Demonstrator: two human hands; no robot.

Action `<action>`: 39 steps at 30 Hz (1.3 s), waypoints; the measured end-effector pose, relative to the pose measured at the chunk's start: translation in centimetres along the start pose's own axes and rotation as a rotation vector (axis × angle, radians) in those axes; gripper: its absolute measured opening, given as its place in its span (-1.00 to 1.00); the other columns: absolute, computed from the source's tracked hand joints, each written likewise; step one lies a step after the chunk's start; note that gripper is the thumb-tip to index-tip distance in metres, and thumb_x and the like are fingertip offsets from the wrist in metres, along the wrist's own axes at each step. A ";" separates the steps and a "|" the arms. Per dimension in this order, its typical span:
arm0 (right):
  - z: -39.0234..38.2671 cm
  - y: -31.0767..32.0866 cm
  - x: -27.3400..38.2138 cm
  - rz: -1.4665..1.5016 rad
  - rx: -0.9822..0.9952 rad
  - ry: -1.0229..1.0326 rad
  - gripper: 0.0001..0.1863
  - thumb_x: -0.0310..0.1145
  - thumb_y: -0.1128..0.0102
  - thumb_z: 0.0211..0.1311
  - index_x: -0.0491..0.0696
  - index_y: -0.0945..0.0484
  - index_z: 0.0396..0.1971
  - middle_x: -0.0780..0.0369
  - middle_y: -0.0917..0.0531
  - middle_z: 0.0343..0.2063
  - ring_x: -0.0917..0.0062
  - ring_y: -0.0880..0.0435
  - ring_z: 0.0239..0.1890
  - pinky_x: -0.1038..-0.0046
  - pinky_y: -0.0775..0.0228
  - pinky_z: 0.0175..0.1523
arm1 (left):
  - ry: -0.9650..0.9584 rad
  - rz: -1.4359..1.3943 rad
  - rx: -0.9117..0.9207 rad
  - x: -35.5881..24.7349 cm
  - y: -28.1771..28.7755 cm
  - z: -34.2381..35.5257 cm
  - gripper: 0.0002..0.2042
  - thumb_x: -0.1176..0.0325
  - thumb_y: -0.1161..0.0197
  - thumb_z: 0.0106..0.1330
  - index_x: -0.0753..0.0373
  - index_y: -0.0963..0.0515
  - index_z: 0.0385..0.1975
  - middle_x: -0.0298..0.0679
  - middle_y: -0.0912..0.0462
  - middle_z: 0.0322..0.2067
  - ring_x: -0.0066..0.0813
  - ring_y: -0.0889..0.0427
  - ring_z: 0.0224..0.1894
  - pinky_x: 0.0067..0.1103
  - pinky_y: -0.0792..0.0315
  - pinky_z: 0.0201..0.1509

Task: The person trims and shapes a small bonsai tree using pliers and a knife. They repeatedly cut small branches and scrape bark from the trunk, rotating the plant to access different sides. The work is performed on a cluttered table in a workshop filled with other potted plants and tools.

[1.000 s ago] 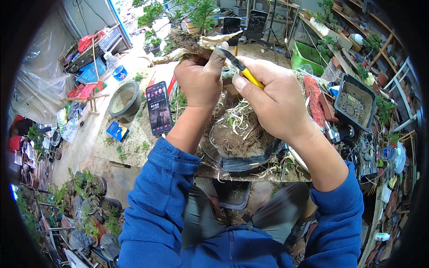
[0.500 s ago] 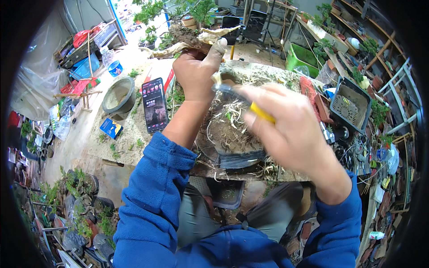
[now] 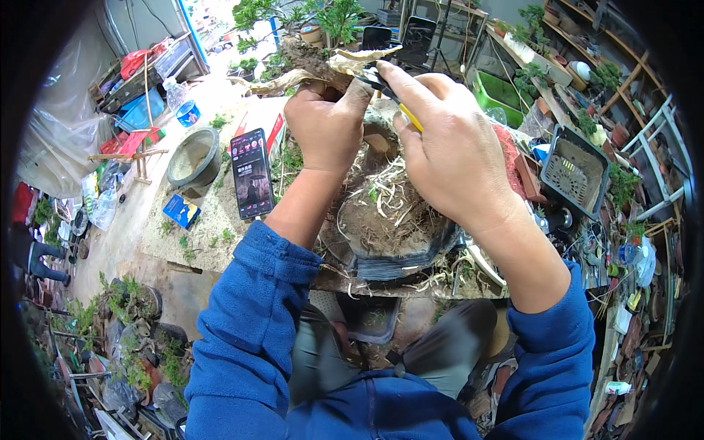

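A gnarled bonsai trunk (image 3: 306, 64) with bare, pale deadwood (image 3: 367, 56) rises beyond my hands, with green foliage (image 3: 336, 20) above it. My left hand (image 3: 323, 132) is closed around the trunk, its thumb up against the wood. In my right hand (image 3: 458, 147) are pliers (image 3: 389, 94) with yellow on the handle. Their dark jaws are at the pale wood just above my left thumb; whether they bite on it I cannot tell. Below my hands sits a dark pot (image 3: 396, 265) of soil, strewn with pale wood shavings (image 3: 389, 187).
On the worktable's left stand a round grey pot (image 3: 194, 158), a lit phone (image 3: 253, 174) and a small blue box (image 3: 181, 211). A black basket (image 3: 576, 172) and a green bin (image 3: 499, 99) are at right. A person's legs (image 3: 48, 262) show far left.
My right hand has moved up and left, bringing the pliers from above the shavings to the deadwood. My left hand keeps its hold. A person's legs have come into view at far left.
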State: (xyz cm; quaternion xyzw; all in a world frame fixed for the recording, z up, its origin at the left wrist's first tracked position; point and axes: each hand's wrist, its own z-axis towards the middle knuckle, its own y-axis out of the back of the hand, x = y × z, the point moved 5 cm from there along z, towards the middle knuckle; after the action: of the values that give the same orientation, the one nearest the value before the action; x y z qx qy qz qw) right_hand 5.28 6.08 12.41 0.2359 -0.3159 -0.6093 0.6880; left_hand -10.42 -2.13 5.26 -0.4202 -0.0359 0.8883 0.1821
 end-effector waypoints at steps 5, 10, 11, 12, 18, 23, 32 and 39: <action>0.1 -0.8 0.0 -0.029 -0.036 -0.013 -0.49 -0.43 -0.23 0.31 -0.04 -0.56 0.28 0.03 -0.67 -0.13 0.07 -0.66 -0.05 0.15 -0.50 0.07 | -0.007 -0.017 -0.006 0.0 -0.2 -0.1 -0.79 0.32 -0.49 0.17 0.37 -0.71 -0.44 -0.23 -0.75 -0.52 -0.52 -0.62 -0.50 -0.52 -0.50 -0.33; -0.2 -0.7 0.0 0.044 -0.057 -0.054 -0.49 -0.39 -0.23 0.32 0.00 -0.57 0.29 0.05 -0.67 -0.22 0.07 -0.68 -0.12 0.14 -0.52 -0.01 | -0.018 0.083 0.013 -0.6 0.0 -0.1 -0.80 0.35 -0.47 0.18 0.39 -0.69 -0.44 -0.25 -0.76 -0.51 -0.52 -0.61 -0.50 -0.52 -0.50 -0.32; -0.3 -0.8 -0.3 0.086 -0.042 -0.083 -0.49 -0.39 -0.23 0.32 -0.02 -0.57 0.29 0.04 -0.68 -0.22 0.08 -0.68 -0.14 0.16 -0.52 0.00 | -0.067 0.202 0.031 -1.0 0.0 -0.1 -0.81 0.37 -0.46 0.17 0.40 -0.69 -0.45 -0.25 -0.76 -0.51 -0.53 -0.61 -0.50 -0.53 -0.49 -0.33; -0.4 -0.9 -0.6 0.118 -0.036 -0.102 -0.48 -0.39 -0.23 0.32 -0.04 -0.57 0.30 0.03 -0.68 -0.22 0.09 -0.69 -0.15 0.18 -0.52 0.00 | -0.043 0.130 0.034 -0.9 -0.1 -0.1 -0.82 0.38 -0.46 0.18 0.40 -0.69 -0.46 -0.26 -0.75 -0.51 -0.54 -0.61 -0.50 -0.53 -0.49 -0.33; 0.2 -3.0 -3.1 0.373 0.032 -0.279 -0.52 -0.41 -0.22 0.35 -0.16 -0.58 0.26 0.12 -0.75 -0.23 0.47 -0.69 -0.21 0.39 -0.50 -0.02 | 0.089 -0.051 0.011 -0.3 -0.4 0.0 -0.84 0.41 -0.48 0.21 0.41 -0.70 -0.42 -0.28 -0.75 -0.49 -0.59 -0.62 -0.46 -0.55 -0.48 -0.32; 1.5 -4.6 -4.2 0.550 0.046 -0.284 -0.52 -0.44 -0.21 0.37 -0.20 -0.57 0.27 0.29 -0.70 -0.30 0.69 -0.55 -0.28 0.56 -0.45 -0.11 | 0.062 -0.069 0.009 -0.7 -0.4 -0.2 -0.83 0.42 -0.47 0.27 0.43 -0.72 -0.34 -0.25 -0.77 -0.41 -0.55 -0.67 -0.40 -0.57 -0.54 -0.26; 0.7 -3.9 -9.1 0.290 0.186 -0.357 -0.43 -0.45 -0.15 0.36 -0.06 -0.48 0.39 0.13 -0.72 -0.02 0.46 -0.65 -0.07 0.43 -0.46 0.13 | 0.079 -0.106 0.049 -0.3 -0.4 0.3 -0.75 0.32 -0.54 0.21 0.42 -0.72 -0.40 -0.27 -0.76 -0.48 -0.58 -0.67 -0.44 -0.58 -0.53 -0.29; 0.3 -2.1 -6.1 0.060 0.216 -0.221 -0.43 -0.37 -0.06 0.40 0.20 -0.46 0.41 -0.04 -0.63 0.00 0.08 -0.66 0.10 0.15 -0.50 0.25 | 0.136 -0.200 0.066 0.2 -1.1 0.6 -0.73 0.27 -0.55 0.23 0.40 -0.72 -0.42 -0.27 -0.75 -0.50 -0.59 -0.67 -0.46 -0.60 -0.52 -0.32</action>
State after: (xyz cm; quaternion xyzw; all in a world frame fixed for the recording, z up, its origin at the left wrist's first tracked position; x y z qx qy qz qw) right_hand 3.25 11.76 10.19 0.2304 -0.4604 -0.5732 0.6375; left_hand -10.71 -0.95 5.73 -0.4676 -0.0360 0.8358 0.2853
